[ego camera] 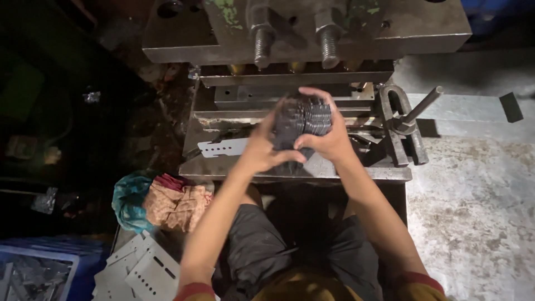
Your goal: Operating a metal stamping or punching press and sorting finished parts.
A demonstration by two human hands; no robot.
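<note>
Dim workshop; a heavy steel press (306, 33) with two threaded bolts filled the top of the view, its worn bed plate (345, 167) in front of the seated person. Both hands were raised just in front of the press's die opening, closed around a stack of thin dark metal discs (304, 117). Left hand (262, 147) cupped the near side of the stack, fingers wrapped tight; right hand (329, 136) gripped the far side, fingers curled over the top edge. On the bed left of the hands lay a pale perforated metal strip (223, 147); right of them stood a slotted clamp with a lever rod (404, 125). Below the press's left corner sat bundled cloth (161, 203), and further down a pile of punched pale blanks (142, 267). Risk, as judged: the discs looked loosely aligned, so any slack in grip could fan them out and spill them into the die gap; hands were close under the ram.
</note>
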